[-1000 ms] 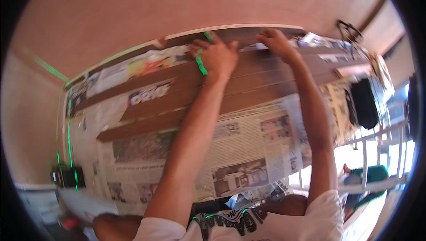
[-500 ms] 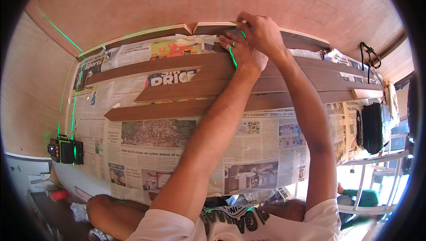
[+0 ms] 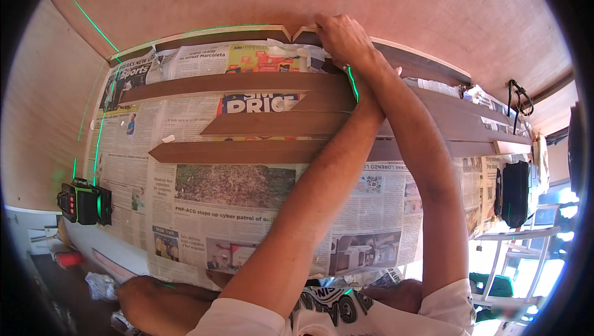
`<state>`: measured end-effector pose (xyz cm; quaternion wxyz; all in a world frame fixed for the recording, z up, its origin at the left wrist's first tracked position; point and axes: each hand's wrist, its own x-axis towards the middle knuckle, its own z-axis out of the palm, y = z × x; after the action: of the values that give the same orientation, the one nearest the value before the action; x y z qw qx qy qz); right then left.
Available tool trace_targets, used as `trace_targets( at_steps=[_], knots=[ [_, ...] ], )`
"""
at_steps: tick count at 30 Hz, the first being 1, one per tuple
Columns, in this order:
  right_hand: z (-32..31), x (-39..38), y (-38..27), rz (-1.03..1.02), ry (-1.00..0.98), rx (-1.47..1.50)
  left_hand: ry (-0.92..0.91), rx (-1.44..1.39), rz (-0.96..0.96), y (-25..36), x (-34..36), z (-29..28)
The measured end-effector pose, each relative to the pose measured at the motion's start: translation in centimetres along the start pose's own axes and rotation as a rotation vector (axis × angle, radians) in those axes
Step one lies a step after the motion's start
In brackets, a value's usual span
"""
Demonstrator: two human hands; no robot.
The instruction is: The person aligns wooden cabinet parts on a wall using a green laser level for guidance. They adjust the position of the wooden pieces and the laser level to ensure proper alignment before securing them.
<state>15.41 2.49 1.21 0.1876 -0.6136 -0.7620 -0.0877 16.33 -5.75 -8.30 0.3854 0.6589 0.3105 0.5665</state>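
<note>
My right hand (image 3: 340, 38), fingers curled, is at the dark trim strip (image 3: 421, 57) along the back panel, near where two pale-edged pieces meet; what its fingertips hold is hidden. My left hand (image 3: 365, 82) lies beneath my crossed right wrist, on or just above the brown planks (image 3: 247, 122), with its fingers mostly hidden and a green laser line across it. The planks, several with angled ends, lie lengthwise on newspaper sheets (image 3: 232, 184).
A laser level (image 3: 83, 202) stands at the left by the plywood side wall (image 3: 46, 119). At the right are a black case (image 3: 515, 193), looped black cord (image 3: 520, 98), white railing (image 3: 495, 262) and someone in green (image 3: 489, 285). My bare leg (image 3: 148, 305) shows low left.
My left hand has moved rightward along the back. My right hand has shifted left and up, crossing over it to the pale-edged strip.
</note>
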Motion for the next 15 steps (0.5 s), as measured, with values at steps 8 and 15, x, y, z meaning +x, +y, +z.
trace_targets(
  at_steps=[8, 15],
  knots=[
    [0.2, 0.6, -1.5, 0.007, 0.061, -0.044, -0.081, 0.117, 0.017, 0.8, 0.5, -0.9],
    [-3.4, -2.7, 3.2, 0.196, 0.017, -0.074, -0.466, 1.096, -0.145, 4.2, 2.9, -2.6]
  ],
)
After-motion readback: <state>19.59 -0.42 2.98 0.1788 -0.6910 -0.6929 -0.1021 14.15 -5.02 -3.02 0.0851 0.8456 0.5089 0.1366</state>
